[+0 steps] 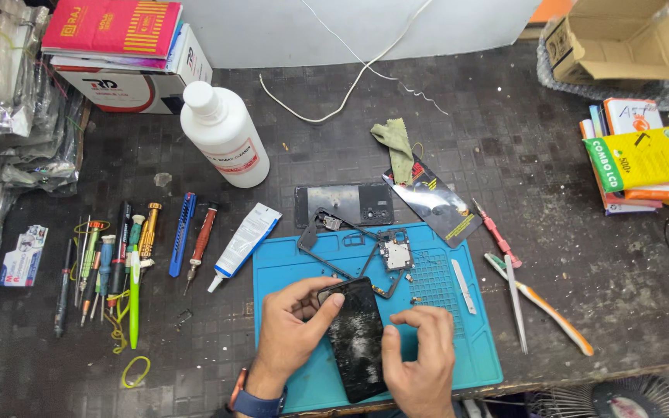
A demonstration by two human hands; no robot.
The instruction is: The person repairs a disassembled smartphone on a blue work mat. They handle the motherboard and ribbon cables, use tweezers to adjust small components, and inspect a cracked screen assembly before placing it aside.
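A black phone body with a scuffed, dusty surface (pixel 356 340) lies on the blue work mat (pixel 296 267). My left hand (pixel 292 329) grips the phone's upper left corner, thumb across its top edge. My right hand (pixel 421 358) rests at the phone's right side, fingers curled against its edge. Just beyond the phone on the mat lie a black phone frame (pixel 333 246) and a small circuit board (pixel 397 252). A dark phone back cover (pixel 342 205) lies past the mat's far edge.
A row of screwdrivers and pens (pixel 129 259), a glue tube (pixel 245 238) and a white bottle (pixel 224 133) stand left of the mat. Tweezers (pixel 514 290), a toothbrush (pixel 543 306), a metal spudger (pixel 463 275), a green cloth (pixel 396 145), boxes and a white cable lie right and behind.
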